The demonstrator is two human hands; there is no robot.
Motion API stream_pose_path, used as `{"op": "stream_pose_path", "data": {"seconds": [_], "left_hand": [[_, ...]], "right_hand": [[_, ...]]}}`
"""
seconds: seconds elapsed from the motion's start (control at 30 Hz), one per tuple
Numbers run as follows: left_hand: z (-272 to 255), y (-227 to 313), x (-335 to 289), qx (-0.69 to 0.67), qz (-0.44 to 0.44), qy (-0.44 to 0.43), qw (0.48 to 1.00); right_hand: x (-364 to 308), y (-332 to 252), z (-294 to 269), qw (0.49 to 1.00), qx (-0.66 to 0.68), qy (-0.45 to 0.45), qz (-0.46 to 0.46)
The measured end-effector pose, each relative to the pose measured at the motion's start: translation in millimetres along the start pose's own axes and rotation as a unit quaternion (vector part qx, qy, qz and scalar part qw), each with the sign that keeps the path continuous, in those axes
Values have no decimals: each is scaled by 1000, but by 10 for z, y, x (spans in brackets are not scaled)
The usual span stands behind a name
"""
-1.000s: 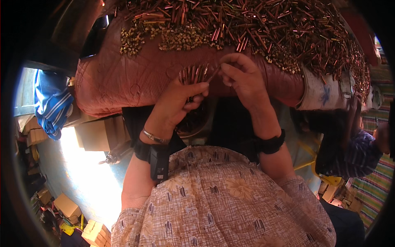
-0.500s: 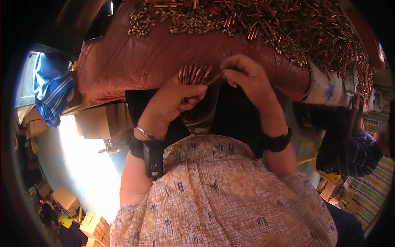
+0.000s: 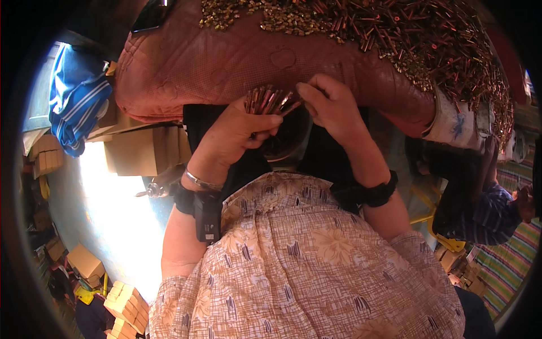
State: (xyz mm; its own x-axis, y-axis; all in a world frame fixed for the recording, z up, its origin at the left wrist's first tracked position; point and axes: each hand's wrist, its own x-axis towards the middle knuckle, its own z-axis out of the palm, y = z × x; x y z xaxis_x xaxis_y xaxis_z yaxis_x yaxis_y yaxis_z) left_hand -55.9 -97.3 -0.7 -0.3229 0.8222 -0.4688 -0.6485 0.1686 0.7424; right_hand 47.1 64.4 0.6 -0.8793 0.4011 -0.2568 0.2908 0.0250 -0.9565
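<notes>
My left hand (image 3: 237, 130) is closed round a bundle of thin, shiny reddish-brown tubes (image 3: 264, 101), their ends fanning out above the thumb and forefinger. One tube (image 3: 292, 108) slants out of the bundle to the right, its end close to my right hand. The fingers of my right hand (image 3: 332, 104) are curled, thumb against forefinger, just right of the bundle. Whatever lies between those fingertips is hidden or too small to make out. Both hands are over my lap, in front of the red padded surface (image 3: 226, 68).
A big heap of similar tubes (image 3: 406, 34) covers the padded surface at the far right, with small gold-coloured pieces (image 3: 293, 21) along its near edge. Below my hands a round bowl (image 3: 291, 150) shows partly. Cardboard boxes (image 3: 132, 152) stand left; another person (image 3: 491, 209) sits right.
My right hand has drawn slightly away from the slanting tube that its fingertips were touching. The left hand keeps its bundle. The whole view has shifted a little.
</notes>
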Motion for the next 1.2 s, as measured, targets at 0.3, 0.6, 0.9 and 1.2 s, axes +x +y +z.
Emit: {"op": "stream_pose_path", "data": {"seconds": [0.3, 0.6, 0.9, 1.2], "left_hand": [[-45, -43, -58, -3, -7, -15, 1000], [-12, -89, -83, -16, -2, -7, 1000], [-47, -130, -87, -10, -9, -12, 1000], [-19, -98, -88, -7, -10, 3, 1000]], "right_hand": [[-64, -13, 77, 983, -157, 10, -90], [-153, 11, 3, 998, 22, -53, -3], [-141, 51, 37, 989, -130, -27, -68], [-142, 63, 107, 1000, 5, -10, 15]]}}
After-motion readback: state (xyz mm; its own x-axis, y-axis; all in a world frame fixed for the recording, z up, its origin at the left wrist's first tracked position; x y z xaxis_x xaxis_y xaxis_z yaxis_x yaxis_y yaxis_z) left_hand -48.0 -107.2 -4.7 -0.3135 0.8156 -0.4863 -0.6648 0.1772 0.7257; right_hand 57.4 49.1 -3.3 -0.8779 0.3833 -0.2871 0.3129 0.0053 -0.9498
